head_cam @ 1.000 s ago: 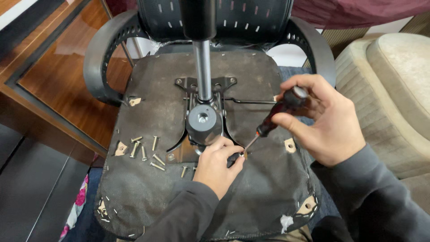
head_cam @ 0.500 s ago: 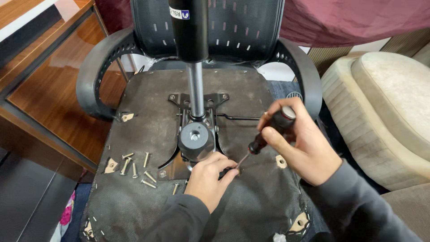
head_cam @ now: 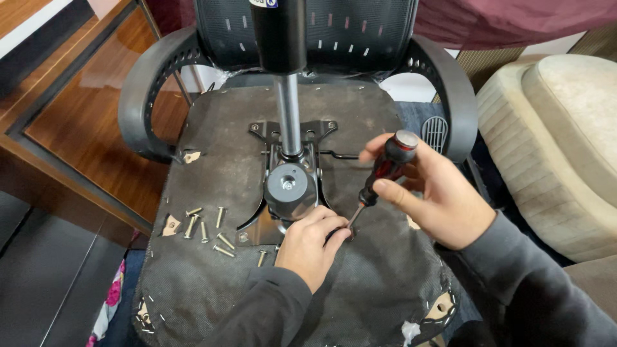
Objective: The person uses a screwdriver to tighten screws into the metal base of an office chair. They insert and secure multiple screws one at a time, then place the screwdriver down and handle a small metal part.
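An upturned office chair (head_cam: 212, 167) shows its dark seat underside, a metal mechanism plate (head_cam: 292, 193) at its centre. The right hand (head_cam: 437, 199) grips a red-and-black screwdriver (head_cam: 384, 173), tip down beside the left hand (head_cam: 312, 244), whose fingers pinch something unseen there. Loose screws (head_cam: 209, 228) lie left.

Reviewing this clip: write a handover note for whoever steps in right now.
Right hand: closed grip on the red-and-black screwdriver, tip down at the seat plate's right edge.
Left hand: fingers pinched at the tip; any screw there is hidden.
Loose screws lie left of the plate on the upturned chair's underside.
Done: several screws are out. Left: the fastener at the tip.
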